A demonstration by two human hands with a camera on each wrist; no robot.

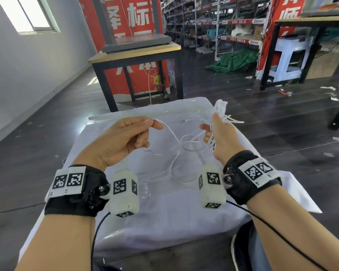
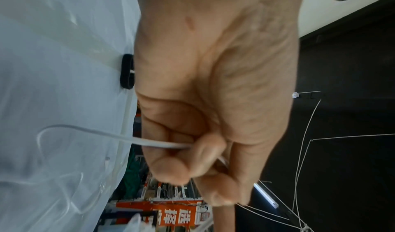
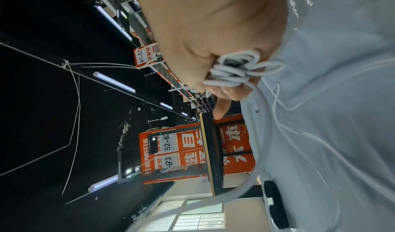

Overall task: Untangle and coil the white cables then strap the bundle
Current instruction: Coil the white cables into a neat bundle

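Left hand (image 1: 123, 137) fingers pinch the loose cable (image 1: 176, 145), which runs rightward to the coil (image 1: 219, 110) gripped by the right hand (image 1: 223, 137).

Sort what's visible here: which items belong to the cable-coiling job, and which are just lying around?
Job items:
white cables, a strand pinched in the left hand
coiled bundle gripped in the right hand
black strap on the white cloth

Lying about:
green tarp
wooden table
white stool

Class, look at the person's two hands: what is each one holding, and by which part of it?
The left hand pinches a loose strand of the white cable between thumb and fingers. The right hand grips the coiled bundle around its middle.
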